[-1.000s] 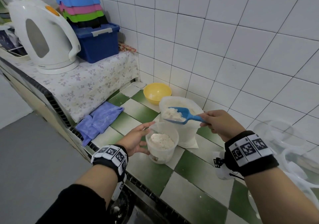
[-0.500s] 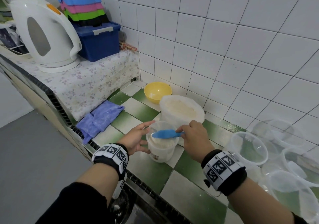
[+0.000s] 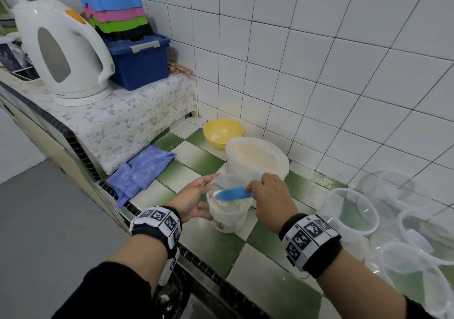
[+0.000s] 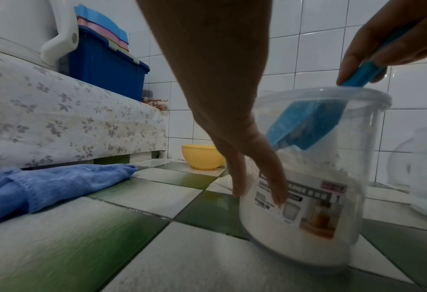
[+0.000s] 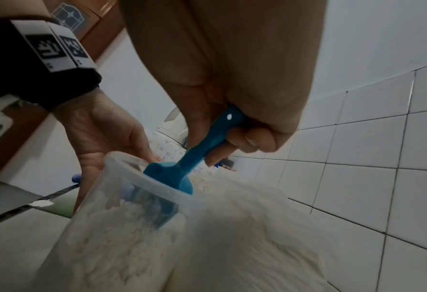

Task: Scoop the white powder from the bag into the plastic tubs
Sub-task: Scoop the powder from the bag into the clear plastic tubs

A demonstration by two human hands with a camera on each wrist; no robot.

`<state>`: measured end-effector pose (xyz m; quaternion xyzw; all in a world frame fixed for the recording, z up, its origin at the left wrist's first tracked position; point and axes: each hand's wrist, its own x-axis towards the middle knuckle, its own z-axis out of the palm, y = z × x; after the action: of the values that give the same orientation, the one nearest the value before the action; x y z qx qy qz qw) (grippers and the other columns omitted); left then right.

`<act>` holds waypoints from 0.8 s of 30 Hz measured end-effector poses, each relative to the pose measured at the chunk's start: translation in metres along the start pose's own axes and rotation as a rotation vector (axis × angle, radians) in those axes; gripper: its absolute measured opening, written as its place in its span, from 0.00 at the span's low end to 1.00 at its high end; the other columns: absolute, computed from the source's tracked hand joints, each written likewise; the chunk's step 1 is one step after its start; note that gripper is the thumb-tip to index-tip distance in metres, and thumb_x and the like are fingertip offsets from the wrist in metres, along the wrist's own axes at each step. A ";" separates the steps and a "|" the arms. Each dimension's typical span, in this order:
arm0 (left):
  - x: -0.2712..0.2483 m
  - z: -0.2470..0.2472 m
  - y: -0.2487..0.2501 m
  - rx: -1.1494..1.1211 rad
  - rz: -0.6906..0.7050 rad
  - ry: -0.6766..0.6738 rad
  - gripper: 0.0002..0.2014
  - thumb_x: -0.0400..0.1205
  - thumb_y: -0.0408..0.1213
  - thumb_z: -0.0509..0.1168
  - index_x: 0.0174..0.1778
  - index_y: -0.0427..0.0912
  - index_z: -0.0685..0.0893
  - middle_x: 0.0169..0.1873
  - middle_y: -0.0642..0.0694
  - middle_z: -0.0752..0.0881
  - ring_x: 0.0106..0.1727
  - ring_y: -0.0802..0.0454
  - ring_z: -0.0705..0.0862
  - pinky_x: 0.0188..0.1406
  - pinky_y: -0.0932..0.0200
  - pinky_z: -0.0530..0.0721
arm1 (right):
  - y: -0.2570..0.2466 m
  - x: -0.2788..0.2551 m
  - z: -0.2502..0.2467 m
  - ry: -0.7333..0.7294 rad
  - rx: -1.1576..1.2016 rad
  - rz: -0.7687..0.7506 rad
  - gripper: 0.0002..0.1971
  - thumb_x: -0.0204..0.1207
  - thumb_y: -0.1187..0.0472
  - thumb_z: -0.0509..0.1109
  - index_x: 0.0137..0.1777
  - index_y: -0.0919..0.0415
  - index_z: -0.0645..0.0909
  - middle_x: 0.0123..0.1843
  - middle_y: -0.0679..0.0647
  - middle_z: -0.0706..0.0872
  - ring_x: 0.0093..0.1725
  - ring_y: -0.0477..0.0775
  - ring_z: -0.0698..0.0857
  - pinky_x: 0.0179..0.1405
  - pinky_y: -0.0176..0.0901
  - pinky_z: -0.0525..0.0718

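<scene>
Sitting on the green-and-white checkered counter (image 3: 277,291), pretty much everything here lines up around the big bag of white powder (image 3: 256,158) by the tiled wall. Biggest thing is the white kettle (image 3: 61,48), way off to the left of the bag on a flowery cloth, with a blue storage box (image 3: 138,64) just beside it and colourful trays stacked on top. A blue towel (image 3: 140,172) lies crumpled on the counter left of the bag, and a yellow bowl (image 3: 223,133) sits right behind the bag's left side, near the wall. To the right of the bag there's a cluster of empty clear tubs (image 3: 351,210), kinda overlapping each other.

Right in front of the bag, touching it, stands the tub (image 3: 229,214) being filled, already well over half full of powder. The left hand (image 3: 194,199) rests against its side with fingers straight and spread, steadying it, not really wrapping around. The right hand (image 3: 270,197) has its fingers curled tight round the handle of the blue scoop (image 3: 233,194), and the scoop's head is tipped down inside the tub's rim, on top of the powder.
</scene>
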<state>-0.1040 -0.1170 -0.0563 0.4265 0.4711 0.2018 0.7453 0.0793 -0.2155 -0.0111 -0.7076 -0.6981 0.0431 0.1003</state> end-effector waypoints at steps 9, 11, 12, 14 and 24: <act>-0.004 0.002 0.002 0.013 0.009 0.001 0.15 0.90 0.35 0.55 0.64 0.58 0.81 0.67 0.44 0.83 0.46 0.40 0.90 0.37 0.41 0.90 | 0.013 0.003 -0.021 -0.031 0.092 0.084 0.14 0.80 0.63 0.59 0.60 0.49 0.80 0.45 0.48 0.68 0.49 0.51 0.69 0.50 0.39 0.66; -0.002 0.001 0.003 0.027 0.007 0.009 0.16 0.90 0.35 0.55 0.65 0.57 0.81 0.66 0.44 0.83 0.48 0.37 0.90 0.41 0.37 0.90 | 0.021 0.006 -0.027 -0.017 0.227 0.156 0.13 0.81 0.64 0.59 0.56 0.48 0.82 0.42 0.48 0.70 0.49 0.53 0.73 0.49 0.40 0.68; -0.001 0.001 0.003 0.037 0.008 0.014 0.16 0.90 0.35 0.54 0.65 0.57 0.81 0.67 0.44 0.82 0.48 0.36 0.90 0.43 0.35 0.90 | 0.026 0.008 -0.031 -0.003 0.320 0.194 0.13 0.81 0.64 0.59 0.52 0.46 0.82 0.40 0.48 0.72 0.47 0.53 0.74 0.46 0.41 0.69; 0.000 0.001 0.004 0.057 0.015 0.020 0.16 0.89 0.35 0.54 0.65 0.57 0.81 0.67 0.45 0.82 0.49 0.35 0.89 0.48 0.31 0.88 | 0.034 0.009 -0.042 0.043 0.503 0.259 0.12 0.81 0.64 0.61 0.47 0.46 0.82 0.39 0.50 0.77 0.40 0.54 0.76 0.37 0.40 0.71; 0.009 0.001 0.010 0.124 0.017 0.041 0.17 0.87 0.36 0.56 0.70 0.53 0.79 0.62 0.44 0.86 0.50 0.40 0.89 0.47 0.33 0.87 | 0.071 0.036 -0.050 0.197 0.466 0.464 0.13 0.82 0.66 0.58 0.60 0.59 0.81 0.52 0.58 0.83 0.44 0.56 0.78 0.39 0.43 0.74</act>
<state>-0.0977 -0.1056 -0.0521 0.4716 0.4943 0.1875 0.7058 0.1596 -0.1845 0.0264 -0.8065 -0.4769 0.1543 0.3136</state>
